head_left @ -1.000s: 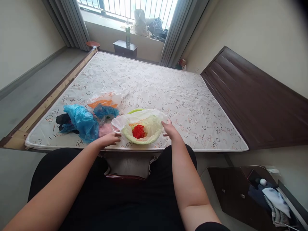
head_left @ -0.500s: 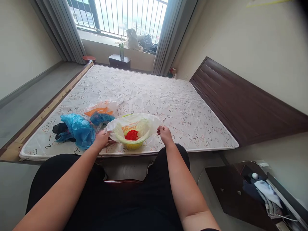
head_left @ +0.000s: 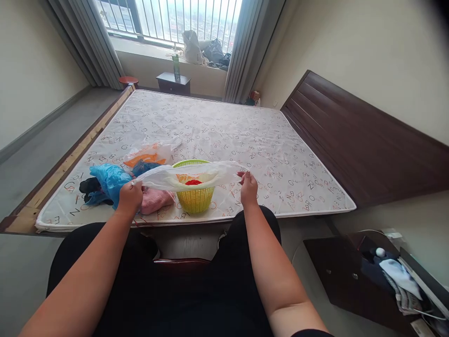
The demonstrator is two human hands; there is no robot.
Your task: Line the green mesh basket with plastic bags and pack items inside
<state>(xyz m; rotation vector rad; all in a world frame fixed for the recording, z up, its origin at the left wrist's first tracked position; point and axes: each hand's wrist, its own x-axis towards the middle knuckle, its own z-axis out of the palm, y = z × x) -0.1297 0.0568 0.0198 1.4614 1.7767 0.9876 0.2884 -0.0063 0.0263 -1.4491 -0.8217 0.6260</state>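
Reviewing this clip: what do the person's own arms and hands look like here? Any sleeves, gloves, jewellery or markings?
Both forearms are bare up to the picture's lower edge, with no sleeves in view. The left hand and right hand wear no gloves; no rings, watch or markings are visible. Black clothing covers the lap below the arms.

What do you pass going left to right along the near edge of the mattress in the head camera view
Black cloth → blue plastic bag → left hand → pink cloth → yellow basket → right hand, the two hands stretching the white plastic bag over the basket.
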